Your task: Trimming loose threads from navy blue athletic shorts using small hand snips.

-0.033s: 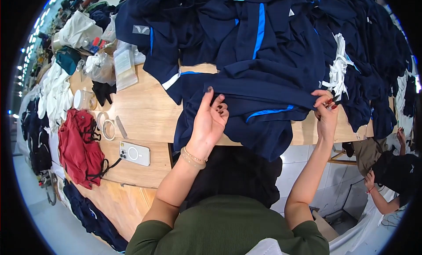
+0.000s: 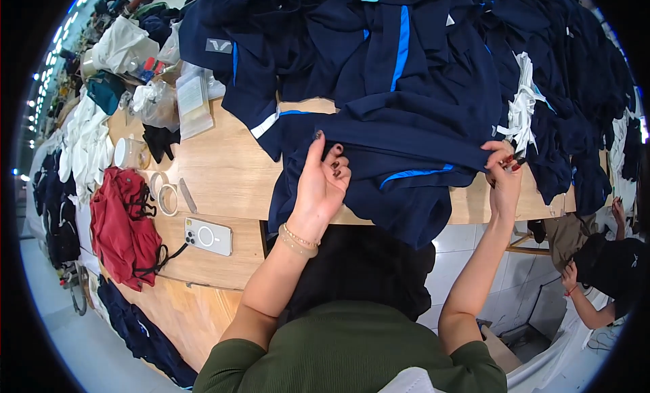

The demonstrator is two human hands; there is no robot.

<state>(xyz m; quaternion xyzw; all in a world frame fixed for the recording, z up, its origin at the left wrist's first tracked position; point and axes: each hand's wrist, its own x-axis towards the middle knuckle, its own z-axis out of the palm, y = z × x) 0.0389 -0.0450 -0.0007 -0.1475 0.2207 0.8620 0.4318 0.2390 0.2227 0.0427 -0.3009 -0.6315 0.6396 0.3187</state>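
A navy garment with bright blue piping (image 2: 406, 137) lies at the near table edge, part of it hanging over. My right hand (image 2: 502, 169) pinches the right end of a folded, stretched strip of it. A small dark tip juts out from between those fingers; I cannot make out what it belongs to. My left hand (image 2: 323, 183) rests palm up at the strip's left end, thumb raised and fingers loosely curled apart. Its thumb tip is against or just over the cloth; I cannot tell which. Beyond, more navy garments (image 2: 325, 47) are heaped.
White strips (image 2: 523, 112) lie right of my right hand. On the left are a phone (image 2: 208, 236), tape rolls (image 2: 166, 198), a red bag (image 2: 122, 227), a clear jar (image 2: 132, 153) and plastic bags (image 2: 154, 103). Another person (image 2: 602, 278) works at the far right.
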